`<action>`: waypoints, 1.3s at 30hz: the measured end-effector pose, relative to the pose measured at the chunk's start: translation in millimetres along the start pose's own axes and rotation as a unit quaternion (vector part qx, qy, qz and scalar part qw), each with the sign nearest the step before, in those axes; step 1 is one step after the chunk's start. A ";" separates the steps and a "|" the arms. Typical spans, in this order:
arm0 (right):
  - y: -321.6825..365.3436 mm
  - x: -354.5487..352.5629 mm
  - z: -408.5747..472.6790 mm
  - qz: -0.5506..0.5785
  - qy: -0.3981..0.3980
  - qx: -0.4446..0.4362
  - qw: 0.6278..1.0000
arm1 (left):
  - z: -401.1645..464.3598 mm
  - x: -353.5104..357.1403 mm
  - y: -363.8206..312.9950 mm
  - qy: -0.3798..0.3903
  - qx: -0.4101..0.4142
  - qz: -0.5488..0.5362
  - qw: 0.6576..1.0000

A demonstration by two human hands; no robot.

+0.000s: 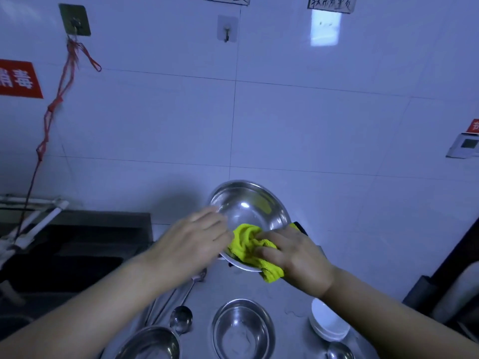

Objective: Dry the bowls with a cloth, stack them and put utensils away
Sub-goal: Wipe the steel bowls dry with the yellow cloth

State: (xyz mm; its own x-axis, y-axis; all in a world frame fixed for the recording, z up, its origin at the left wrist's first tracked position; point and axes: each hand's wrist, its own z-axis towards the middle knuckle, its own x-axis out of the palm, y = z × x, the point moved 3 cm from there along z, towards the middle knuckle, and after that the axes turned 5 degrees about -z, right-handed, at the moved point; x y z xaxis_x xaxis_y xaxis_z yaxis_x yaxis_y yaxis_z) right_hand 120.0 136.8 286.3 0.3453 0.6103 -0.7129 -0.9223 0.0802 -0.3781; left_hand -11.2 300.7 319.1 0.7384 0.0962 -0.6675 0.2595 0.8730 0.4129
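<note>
A large steel bowl [248, 206] is held up and tilted toward me above the counter. My left hand [191, 244] grips its left rim. My right hand [293, 257] presses a yellow cloth [248, 247] against the bowl's lower inside edge. On the counter below stand a steel bowl [242, 330] in the middle and another steel bowl [153, 344] at the lower left. A ladle [181, 318] and several long utensils [166, 301] lie beside my left forearm. Stacked white bowls [328, 323] sit at the right, with a spoon [339, 351] near the bottom edge.
The steel counter [282, 301] runs up to a white tiled wall. A dark sink [64, 255] lies to the left, with a red cord [49, 112] hanging from a wall hook above it. A dark object [440, 294] stands at the counter's right edge.
</note>
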 end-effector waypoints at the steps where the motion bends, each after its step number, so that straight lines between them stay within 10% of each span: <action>1: -3.8 -2.9 -3.1 -0.008 -0.005 -0.026 1.000 | -2.1 -1.0 8.9 0.008 0.000 0.008 1.000; 6: -8.2 -0.6 -8.9 -0.026 -0.012 -0.050 0.998 | -3.3 1.3 16.6 0.022 0.056 -0.013 0.998; 12: 25.7 34.6 3.7 0.047 -0.009 0.142 0.989 | -3.7 34.0 -25.0 -0.010 0.048 0.006 0.999; 21: -8.2 43.3 -13.6 -0.007 0.029 -0.035 0.999 | -29.2 47.2 38.3 0.048 0.047 -0.049 0.997; 30: 15.3 102.3 7.1 0.099 0.043 0.209 0.972 | -27.4 91.9 7.1 0.005 0.036 -0.089 0.995; 39: 11.0 143.2 -40.2 0.129 0.123 0.160 0.971 | -73.7 154.8 45.6 0.080 0.010 -0.169 0.982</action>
State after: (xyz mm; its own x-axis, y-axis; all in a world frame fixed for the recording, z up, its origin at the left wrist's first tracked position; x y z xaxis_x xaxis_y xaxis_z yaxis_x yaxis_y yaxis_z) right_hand 166.4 193.4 156.3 0.0902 0.4394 -0.8937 -0.9769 0.2135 0.0064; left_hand 69.0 390.6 188.9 0.5015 -0.1220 -0.8565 0.4859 0.8588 0.1621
